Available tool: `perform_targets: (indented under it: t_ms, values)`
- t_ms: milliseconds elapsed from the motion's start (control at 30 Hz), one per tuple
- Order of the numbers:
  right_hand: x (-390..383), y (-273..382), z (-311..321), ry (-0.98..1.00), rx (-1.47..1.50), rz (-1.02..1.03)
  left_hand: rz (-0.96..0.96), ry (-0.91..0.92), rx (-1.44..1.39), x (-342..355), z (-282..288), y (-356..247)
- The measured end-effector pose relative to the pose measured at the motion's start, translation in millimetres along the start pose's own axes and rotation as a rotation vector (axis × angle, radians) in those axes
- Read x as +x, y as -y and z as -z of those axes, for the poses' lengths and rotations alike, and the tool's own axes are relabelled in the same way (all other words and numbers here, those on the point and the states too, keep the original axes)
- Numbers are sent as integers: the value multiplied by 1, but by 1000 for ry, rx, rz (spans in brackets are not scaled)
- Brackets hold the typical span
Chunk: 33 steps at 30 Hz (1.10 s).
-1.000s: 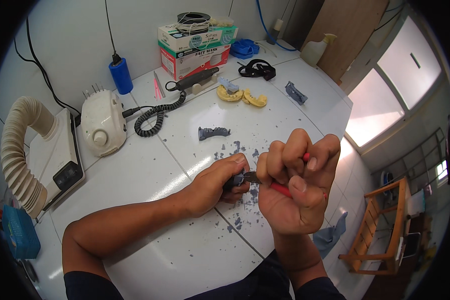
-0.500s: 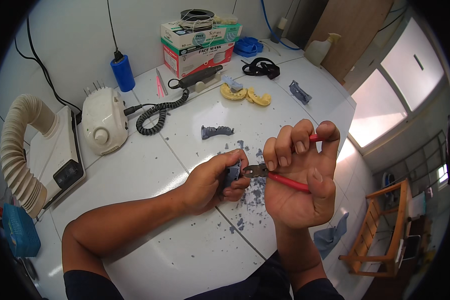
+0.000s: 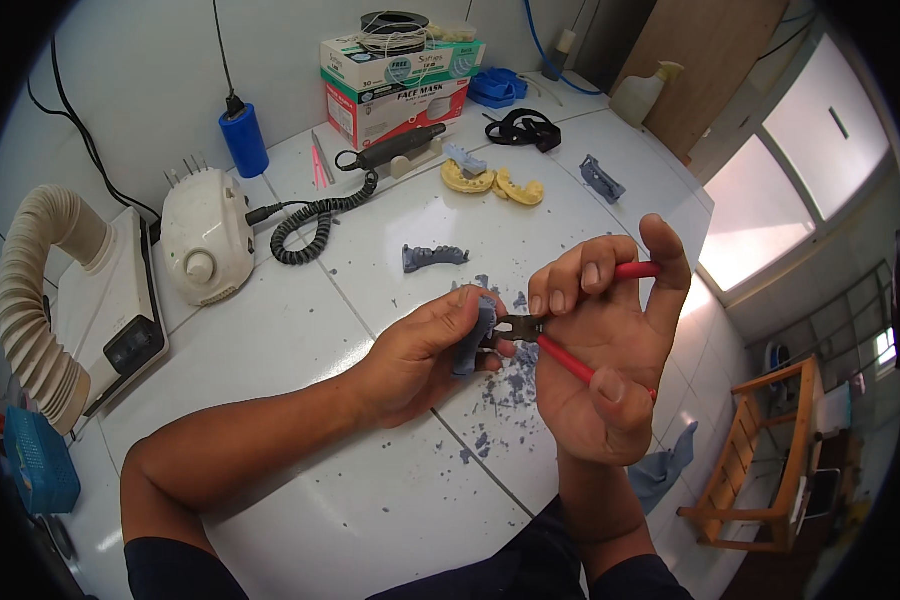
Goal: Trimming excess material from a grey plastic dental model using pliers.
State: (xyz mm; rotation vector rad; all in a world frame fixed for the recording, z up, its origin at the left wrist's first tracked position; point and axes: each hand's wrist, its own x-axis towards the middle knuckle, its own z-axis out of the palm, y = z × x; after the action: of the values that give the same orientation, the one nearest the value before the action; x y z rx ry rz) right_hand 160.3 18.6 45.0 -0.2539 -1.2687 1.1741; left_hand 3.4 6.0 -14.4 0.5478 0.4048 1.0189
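Note:
My left hand [image 3: 415, 345] is closed round a blue-grey dental impression piece [image 3: 478, 335], gripped between thumb and fingers. My right hand [image 3: 610, 350] holds a pair of nippers [image 3: 566, 359] with red handles, which are spread apart across its fingers and thumb. The dark jaws meet the right edge of the piece; the fingers partly hide the spot, so I cannot tell whether they bite into it. Blue-grey crumbs [image 3: 515, 390] lie scattered on the table below. Beyond my left hand sits another grey toothed piece [image 3: 436, 258].
Yellow dental models [image 3: 518, 188] and a further grey piece [image 3: 602, 180] lie farther back on the white tiled table. A handpiece [image 3: 400, 148] rests on its stand, its coiled cord running to a white control unit [image 3: 208, 245]. Left is a ribbed hose [image 3: 30, 290]; mask boxes [image 3: 395, 110] stand behind.
The piece in my left hand has turned, showing more of its smooth side. My right hand has tipped and its thumb has lowered, with the nippers' handles spread wider.

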Motion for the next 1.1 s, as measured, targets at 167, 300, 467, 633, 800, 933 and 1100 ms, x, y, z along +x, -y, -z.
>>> perform_targets:
  t_ms: [167, 300, 467, 633, 800, 933, 1100]
  values:
    - [1, -1, 9, 24, -21, 98, -30, 118, 116, -1, 7, -1]
    - [2, 0, 12, 56, -43, 182, -45, 111, 120, 1, 8, 2]
    - [2, 0, 15, 116, -82, 182, -23, 64, 84, -1, 6, 0]
    - [2, 1, 16, 170, -81, 195, -21, 25, 130, 2, 5, 1]
    - [-1, -1, 14, 192, -107, 185, -39, 29, 174, 1, 6, 3]
    - [-3, 0, 14, 176, -129, 156, -32, 45, 185, 2, 7, 4]
    - [-1, -1, 13, 181, -98, 151, -37, 8, 223, 1, 8, 2]
